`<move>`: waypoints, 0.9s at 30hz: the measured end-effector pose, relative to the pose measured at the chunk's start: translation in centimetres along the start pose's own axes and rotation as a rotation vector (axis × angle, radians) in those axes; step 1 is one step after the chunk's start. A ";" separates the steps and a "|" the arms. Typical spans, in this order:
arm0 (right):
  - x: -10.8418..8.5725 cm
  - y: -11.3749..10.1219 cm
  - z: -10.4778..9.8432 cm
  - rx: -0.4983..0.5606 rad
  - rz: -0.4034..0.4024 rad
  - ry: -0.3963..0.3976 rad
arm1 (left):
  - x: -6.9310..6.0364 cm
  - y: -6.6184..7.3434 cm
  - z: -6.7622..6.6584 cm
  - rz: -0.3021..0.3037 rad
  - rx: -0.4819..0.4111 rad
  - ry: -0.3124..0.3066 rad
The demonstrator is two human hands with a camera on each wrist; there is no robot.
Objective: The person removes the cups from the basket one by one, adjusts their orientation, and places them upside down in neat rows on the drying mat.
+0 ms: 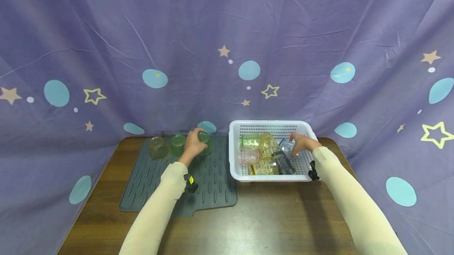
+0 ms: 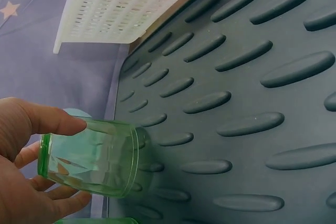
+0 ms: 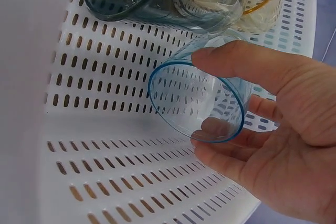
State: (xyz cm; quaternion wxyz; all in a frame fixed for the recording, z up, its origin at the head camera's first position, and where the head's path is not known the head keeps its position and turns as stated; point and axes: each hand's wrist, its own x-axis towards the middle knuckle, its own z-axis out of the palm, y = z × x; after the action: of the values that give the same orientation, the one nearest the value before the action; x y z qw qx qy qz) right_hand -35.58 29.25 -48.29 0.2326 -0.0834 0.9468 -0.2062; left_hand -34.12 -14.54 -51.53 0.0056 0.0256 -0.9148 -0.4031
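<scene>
On the grey mat, my left hand (image 1: 192,145) grips a green glass (image 2: 102,153) by its sides, thumb on one side and fingers on the other. The glass stands upside down, rim against the mat. Left of it are another upturned green glass (image 1: 178,144) and an upturned yellowish glass (image 1: 158,148). Inside the white basket, my right hand (image 1: 304,143) holds a clear blue glass (image 3: 197,100) with a blue rim. The thumb lies over its upper side and the fingers reach beneath. This glass lies tilted, mouth toward the right wrist camera.
The white perforated basket (image 1: 232,156) stands right of the ribbed mat (image 1: 216,184) on a wooden table (image 1: 269,219). In it lie several glasses: a dark grey one (image 1: 283,163), yellow ones, a pink one (image 1: 250,155) and a green one (image 1: 250,140). A purple curtain (image 1: 198,30) hangs behind.
</scene>
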 end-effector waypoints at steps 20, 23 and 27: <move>-0.2 0.8 0.3 0.059 -0.124 0.115 | 0.0 -1.0 0.4 -0.016 0.012 -0.009; -0.3 1.0 0.3 0.088 -0.139 0.147 | -0.3 -0.9 0.3 -0.004 0.007 0.003; -0.7 1.1 0.2 0.108 -0.145 0.208 | -0.5 -0.9 0.3 0.007 0.001 0.015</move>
State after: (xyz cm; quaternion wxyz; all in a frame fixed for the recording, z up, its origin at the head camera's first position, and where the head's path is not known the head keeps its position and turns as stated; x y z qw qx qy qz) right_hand -34.91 30.36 -48.61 0.1218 -0.1169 0.9448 -0.2809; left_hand -33.60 -14.92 -52.41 0.0138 0.0252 -0.9150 -0.4025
